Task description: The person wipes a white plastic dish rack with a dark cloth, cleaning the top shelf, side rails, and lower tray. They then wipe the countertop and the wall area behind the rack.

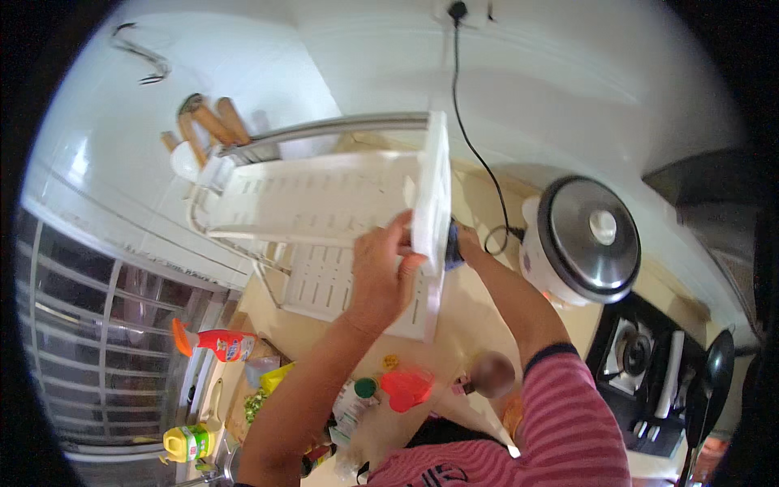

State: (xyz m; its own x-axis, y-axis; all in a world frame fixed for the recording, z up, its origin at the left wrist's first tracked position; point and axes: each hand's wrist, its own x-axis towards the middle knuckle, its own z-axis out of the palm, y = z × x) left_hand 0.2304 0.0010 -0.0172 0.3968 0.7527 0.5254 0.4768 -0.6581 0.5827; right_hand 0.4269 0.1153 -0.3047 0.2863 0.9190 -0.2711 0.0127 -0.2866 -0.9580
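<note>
A white two-tier plastic shelf rack with slotted shelves stands on the counter before me. My left hand grips the edge of its right side panel, fingers inside and thumb near the front edge. On the outer side of that panel, my right hand presses a blue cloth against the white surface. Part of the right hand's fingers is hidden behind the panel and the cloth. At the rack's left end hangs a holder with several wooden-handled utensils.
A rice cooker with a black cord stands to the right, beside a gas stove. Nearer me lie a red container and a green-capped jar. A red spray bottle and a yellow bottle are at the left.
</note>
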